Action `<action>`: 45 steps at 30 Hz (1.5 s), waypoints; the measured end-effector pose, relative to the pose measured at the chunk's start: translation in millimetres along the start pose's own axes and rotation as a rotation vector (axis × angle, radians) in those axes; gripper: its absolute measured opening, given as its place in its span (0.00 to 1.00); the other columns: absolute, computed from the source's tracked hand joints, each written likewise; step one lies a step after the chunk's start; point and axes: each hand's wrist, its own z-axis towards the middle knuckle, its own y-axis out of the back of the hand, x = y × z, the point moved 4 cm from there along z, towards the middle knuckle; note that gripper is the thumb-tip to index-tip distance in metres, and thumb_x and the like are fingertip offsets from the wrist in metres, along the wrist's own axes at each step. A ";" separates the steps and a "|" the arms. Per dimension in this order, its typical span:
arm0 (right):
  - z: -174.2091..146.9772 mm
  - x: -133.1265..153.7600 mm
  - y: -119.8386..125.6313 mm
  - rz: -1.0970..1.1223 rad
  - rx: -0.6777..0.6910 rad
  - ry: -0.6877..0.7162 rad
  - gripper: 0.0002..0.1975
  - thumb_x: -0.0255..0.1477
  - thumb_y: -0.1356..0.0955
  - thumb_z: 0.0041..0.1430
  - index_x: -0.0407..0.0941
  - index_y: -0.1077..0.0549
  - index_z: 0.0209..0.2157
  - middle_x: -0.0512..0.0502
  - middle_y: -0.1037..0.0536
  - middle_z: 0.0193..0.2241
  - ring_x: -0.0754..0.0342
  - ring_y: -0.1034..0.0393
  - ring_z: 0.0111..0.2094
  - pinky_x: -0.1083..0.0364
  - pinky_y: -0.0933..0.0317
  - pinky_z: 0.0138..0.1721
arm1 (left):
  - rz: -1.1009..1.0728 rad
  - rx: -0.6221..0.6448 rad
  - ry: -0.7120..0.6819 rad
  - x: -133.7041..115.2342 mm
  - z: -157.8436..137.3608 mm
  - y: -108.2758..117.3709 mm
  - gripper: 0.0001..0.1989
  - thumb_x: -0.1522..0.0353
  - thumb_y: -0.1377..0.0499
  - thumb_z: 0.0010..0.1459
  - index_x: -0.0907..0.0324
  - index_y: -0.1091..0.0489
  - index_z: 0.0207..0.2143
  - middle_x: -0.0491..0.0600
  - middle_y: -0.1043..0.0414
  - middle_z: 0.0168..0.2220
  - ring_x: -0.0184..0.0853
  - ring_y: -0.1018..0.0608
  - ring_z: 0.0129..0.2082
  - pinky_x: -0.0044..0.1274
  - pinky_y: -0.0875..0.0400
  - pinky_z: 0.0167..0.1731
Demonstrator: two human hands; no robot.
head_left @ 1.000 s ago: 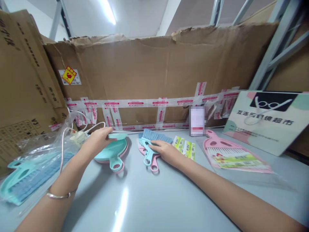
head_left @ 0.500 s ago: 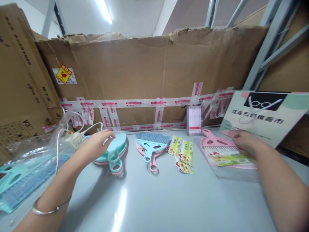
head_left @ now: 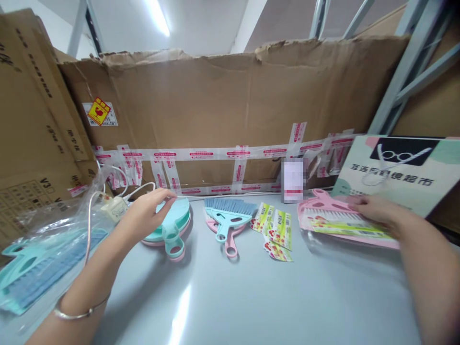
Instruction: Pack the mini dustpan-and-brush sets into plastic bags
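Bench [head_left: 230,297]: smooth pale blue-grey, slightly glossy; big brown carton [head_left: 215,110] behind, ragged along the top, patched with printed tape [head_left: 201,154].
Pink pack [head_left: 330,215]: right side, white bristles and a green card [head_left: 345,228] visible, crinkly clear film around it. Looks bagged to me.
Teal pack [head_left: 46,268]: far left, soft blue bristles under loose film, so I'd count that as bagged too.
Pans [head_left: 178,213]: loose, teal stacked on pink, rounded hard plastic, ring-ended handles. Reckon these are left.
Brushes [head_left: 230,220]: also loose, teal over pink, bristles fanned out.
Cards [head_left: 280,230]: flat, overlapping, right of the brushes, seemingly unused.
Left hand [head_left: 151,211]: half open, fingers loosely bent over the pans; can't tell if it's touching.
Right hand [head_left: 383,213]: fingers bent at the pink pack, blurry, can't tell if it's gripping.
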 end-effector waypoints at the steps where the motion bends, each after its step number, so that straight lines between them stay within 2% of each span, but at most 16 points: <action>1: -2.1 9.5 2.5 -0.053 0.048 -0.047 0.14 0.18 0.31 0.39 0.43 0.33 0.07 0.36 0.29 0.13 0.53 0.39 0.14 0.51 0.48 0.21 | -0.025 -0.032 0.008 -2.7 0.1 1.4 0.11 0.63 0.52 0.58 0.58 0.34 0.35 0.50 0.28 0.35 0.36 0.27 0.35 0.24 0.36 0.33; 4: -17.4 55.5 0.4 -0.077 0.121 -0.067 0.07 0.22 0.35 0.47 0.41 0.28 0.19 0.30 0.24 0.26 0.49 0.34 0.24 0.50 0.44 0.28 | -0.191 -0.098 0.083 -15.2 -0.3 -1.5 0.12 0.61 0.50 0.57 0.59 0.33 0.34 0.50 0.28 0.33 0.37 0.26 0.35 0.24 0.34 0.33; 6: -36.0 97.2 -15.0 -0.038 0.210 0.019 0.06 0.25 0.36 0.50 0.42 0.27 0.28 0.36 0.23 0.33 0.49 0.32 0.30 0.52 0.43 0.31 | -0.431 -0.013 0.173 -27.2 -1.5 -15.3 0.15 0.59 0.50 0.57 0.59 0.33 0.39 0.51 0.28 0.36 0.37 0.26 0.36 0.25 0.31 0.33; 9: -71.7 156.8 -48.7 0.044 0.361 0.151 0.06 0.28 0.37 0.52 0.46 0.28 0.29 0.46 0.23 0.32 0.52 0.31 0.32 0.56 0.42 0.32 | -0.893 0.225 0.356 -48.9 -6.8 -47.1 0.29 0.57 0.49 0.55 0.52 0.52 0.58 0.57 0.36 0.50 0.38 0.24 0.36 0.27 0.28 0.29; 11: -94.3 187.0 -69.5 0.134 0.460 0.257 0.06 0.29 0.38 0.53 0.46 0.29 0.28 0.46 0.23 0.31 0.51 0.31 0.32 0.56 0.42 0.31 | -1.105 0.278 0.476 -58.9 -10.9 -63.7 0.38 0.57 0.46 0.53 0.47 0.65 0.61 0.59 0.40 0.54 0.39 0.23 0.36 0.28 0.27 0.28; 13: -110.2 203.4 -83.7 0.194 0.516 0.305 0.07 0.30 0.38 0.54 0.45 0.30 0.26 0.47 0.24 0.30 0.51 0.31 0.31 0.55 0.42 0.31 | -1.201 0.251 0.546 -62.2 -13.2 -73.7 0.38 0.60 0.42 0.51 0.46 0.57 0.60 0.57 0.38 0.53 0.40 0.24 0.39 0.27 0.27 0.31; 16: -121.0 207.2 -91.7 0.290 0.557 0.277 0.07 0.33 0.36 0.53 0.45 0.30 0.29 0.47 0.25 0.29 0.51 0.32 0.31 0.53 0.41 0.32 | -1.276 0.217 0.589 -59.8 -14.1 -81.1 0.26 0.64 0.38 0.47 0.52 0.39 0.51 0.54 0.32 0.48 0.39 0.24 0.38 0.26 0.28 0.34; 20: -127.8 205.7 -65.1 0.489 0.172 0.379 0.09 0.35 0.36 0.53 0.45 0.32 0.34 0.45 0.29 0.34 0.52 0.35 0.35 0.53 0.41 0.36 | -1.303 0.044 0.733 -47.9 -13.6 -81.1 0.20 0.65 0.39 0.46 0.56 0.38 0.42 0.49 0.27 0.32 0.34 0.24 0.26 0.24 0.30 0.26; 22: -138.1 207.5 -56.5 0.585 0.115 0.420 0.09 0.37 0.37 0.55 0.46 0.33 0.30 0.48 0.30 0.30 0.54 0.36 0.32 0.54 0.42 0.34 | -1.274 -0.106 0.811 -41.9 -13.4 -77.7 0.18 0.65 0.39 0.46 0.57 0.38 0.40 0.46 0.29 0.28 0.32 0.25 0.24 0.23 0.31 0.24; 27: -166.4 208.7 -92.1 0.821 0.557 0.116 0.15 0.40 0.32 0.48 0.47 0.38 0.33 0.48 0.32 0.34 0.55 0.34 0.31 0.54 0.38 0.31 | -1.247 -0.383 0.853 -36.0 -13.1 -70.6 0.15 0.66 0.40 0.45 0.58 0.41 0.34 0.43 0.31 0.27 0.29 0.27 0.23 0.19 0.33 0.22; 32: -160.7 192.1 -125.8 1.031 0.704 -0.177 0.24 0.39 0.28 0.39 0.47 0.42 0.34 0.49 0.31 0.31 0.54 0.33 0.30 0.52 0.37 0.33 | -1.265 -0.414 0.794 -37.8 -14.1 -69.4 0.14 0.63 0.39 0.45 0.58 0.42 0.28 0.39 0.37 0.21 0.25 0.34 0.18 0.15 0.39 0.17; 34: -140.6 180.7 -119.8 0.933 0.597 -0.122 0.23 0.38 0.28 0.37 0.47 0.42 0.33 0.50 0.32 0.28 0.53 0.34 0.29 0.51 0.38 0.34 | -1.267 -0.453 0.753 -36.4 -13.8 -67.2 0.14 0.63 0.39 0.45 0.58 0.43 0.25 0.37 0.41 0.18 0.24 0.37 0.16 0.14 0.42 0.15; 38: -106.1 168.5 -75.3 0.602 0.027 0.107 0.25 0.35 0.26 0.30 0.46 0.39 0.32 0.45 0.33 0.35 0.48 0.38 0.38 0.48 0.43 0.41 | -1.288 -0.525 0.664 -31.7 -12.7 -64.9 0.16 0.62 0.39 0.46 0.58 0.46 0.23 0.37 0.44 0.17 0.23 0.40 0.16 0.14 0.43 0.15; 40: -110.7 176.8 -59.6 0.576 -0.079 0.202 0.21 0.36 0.27 0.36 0.46 0.36 0.32 0.45 0.33 0.35 0.49 0.38 0.38 0.49 0.43 0.40 | -1.290 -0.543 0.636 -31.5 -13.2 -66.2 0.17 0.63 0.39 0.48 0.58 0.48 0.22 0.37 0.46 0.17 0.23 0.42 0.16 0.14 0.45 0.15; 43: -135.9 199.1 -63.5 0.713 0.199 0.250 0.11 0.38 0.34 0.49 0.45 0.32 0.29 0.48 0.30 0.28 0.53 0.37 0.30 0.53 0.41 0.34 | -1.259 -0.550 0.592 -37.0 -15.4 -68.5 0.18 0.63 0.40 0.49 0.58 0.49 0.21 0.37 0.48 0.18 0.24 0.43 0.17 0.15 0.47 0.17; 45: -154.0 209.9 -75.7 0.803 0.425 0.197 0.11 0.38 0.33 0.49 0.44 0.31 0.30 0.48 0.28 0.27 0.54 0.35 0.29 0.53 0.40 0.33 | -1.220 -0.546 0.547 -43.2 -17.3 -68.9 0.18 0.63 0.40 0.50 0.58 0.50 0.21 0.38 0.49 0.19 0.24 0.44 0.18 0.15 0.47 0.18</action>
